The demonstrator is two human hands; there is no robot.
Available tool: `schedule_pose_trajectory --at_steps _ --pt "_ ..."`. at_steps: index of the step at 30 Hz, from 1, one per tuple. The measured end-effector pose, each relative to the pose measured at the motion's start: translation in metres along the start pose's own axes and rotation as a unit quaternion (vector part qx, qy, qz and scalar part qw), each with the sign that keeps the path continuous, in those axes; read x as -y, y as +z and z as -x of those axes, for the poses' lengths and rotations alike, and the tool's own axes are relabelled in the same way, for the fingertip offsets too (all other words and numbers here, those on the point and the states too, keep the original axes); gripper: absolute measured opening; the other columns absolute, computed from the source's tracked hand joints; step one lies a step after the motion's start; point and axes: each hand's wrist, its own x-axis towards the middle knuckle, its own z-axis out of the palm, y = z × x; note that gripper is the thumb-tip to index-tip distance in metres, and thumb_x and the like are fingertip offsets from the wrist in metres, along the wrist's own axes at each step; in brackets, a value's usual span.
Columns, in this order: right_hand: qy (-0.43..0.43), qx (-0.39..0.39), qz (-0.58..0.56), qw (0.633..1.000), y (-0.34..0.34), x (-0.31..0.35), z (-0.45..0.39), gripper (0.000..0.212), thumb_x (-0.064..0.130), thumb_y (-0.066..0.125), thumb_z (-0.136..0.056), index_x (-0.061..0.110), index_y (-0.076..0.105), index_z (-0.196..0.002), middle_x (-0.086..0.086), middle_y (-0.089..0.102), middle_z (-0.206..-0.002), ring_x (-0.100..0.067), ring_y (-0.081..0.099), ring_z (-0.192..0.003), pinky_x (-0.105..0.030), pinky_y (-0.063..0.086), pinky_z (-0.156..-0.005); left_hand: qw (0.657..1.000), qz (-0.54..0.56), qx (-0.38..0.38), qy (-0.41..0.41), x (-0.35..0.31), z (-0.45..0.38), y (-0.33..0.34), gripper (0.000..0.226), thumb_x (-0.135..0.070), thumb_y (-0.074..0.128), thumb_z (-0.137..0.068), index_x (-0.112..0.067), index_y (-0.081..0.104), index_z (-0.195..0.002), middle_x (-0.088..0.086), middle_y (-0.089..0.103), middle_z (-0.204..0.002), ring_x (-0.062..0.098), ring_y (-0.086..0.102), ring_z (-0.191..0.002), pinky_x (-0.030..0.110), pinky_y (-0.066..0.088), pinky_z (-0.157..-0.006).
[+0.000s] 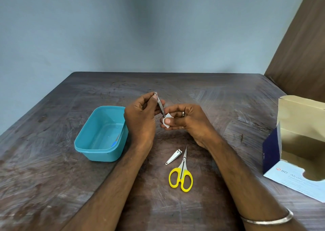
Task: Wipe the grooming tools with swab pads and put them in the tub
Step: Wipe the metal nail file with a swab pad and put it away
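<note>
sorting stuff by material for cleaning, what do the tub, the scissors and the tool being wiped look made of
The tub looks like teal plastic: smooth, one colour, soft sheen. The scissors seem to have bright steel blades and glossy yellow plastic handles. The thin tool gripped by the left hand looks like grey metal with a textured face, probably a file or tweezers. The right hand pinches a white swab pad, apparently fibrous.

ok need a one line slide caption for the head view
Left hand holds tweezers while right hand wipes them with a swab pad beside the teal tub.
</note>
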Motion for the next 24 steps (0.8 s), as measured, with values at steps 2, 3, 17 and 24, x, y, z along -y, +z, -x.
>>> schedule_pose_trajectory --at_steps 2,3,17,24 --pt "-0.008 -0.002 0.008 1.000 -0.0003 -0.0001 -0.0002 0.021 -0.012 0.071 -0.080 0.005 0.073 -0.092 -0.013 0.075 -0.078 -0.023 0.074 -0.069 -0.031 0.062 -0.066 1.000 0.006 -0.001 -0.003 -0.0001 -0.0001 0.0003 0.017 -0.012 0.065 -0.093 -0.004 0.074 -0.104 0.012 0.076 -0.085 0.025 0.075 -0.076 0.039 0.063 -0.072" --pt "-0.011 -0.003 0.014 1.000 -0.0003 -0.0004 -0.0004 0.018 -0.009 0.072 -0.081 0.004 0.073 -0.094 -0.014 0.075 -0.079 -0.023 0.074 -0.070 -0.032 0.062 -0.067 1.000 0.009 -0.001 -0.004 0.0001 -0.0004 0.0002 0.016 -0.011 0.064 -0.093 -0.004 0.074 -0.104 0.012 0.076 -0.085 0.026 0.075 -0.075 0.039 0.063 -0.072" --pt "-0.015 -0.026 0.009 0.999 -0.0014 0.0027 -0.0004 0.023 0.020 0.069 -0.092 -0.001 0.074 -0.101 -0.015 0.067 -0.075 -0.021 0.060 -0.059 -0.031 0.054 -0.051 1.000 -0.015 0.022 -0.012 0.0034 -0.0003 0.0027 0.018 -0.014 0.068 -0.090 -0.011 0.076 -0.106 0.002 0.077 -0.092 0.011 0.072 -0.082 0.029 0.060 -0.074" --pt "-0.057 -0.069 0.015 0.996 -0.0038 0.0025 -0.0025 0.011 0.016 0.071 -0.091 0.007 0.077 -0.092 -0.012 0.063 -0.070 -0.017 0.049 -0.048 -0.030 0.050 -0.048 1.000 -0.014 0.024 -0.011 0.0011 0.0008 0.0000 0.019 -0.021 0.069 -0.090 -0.011 0.075 -0.105 0.003 0.078 -0.092 0.014 0.075 -0.084 0.030 0.061 -0.072"
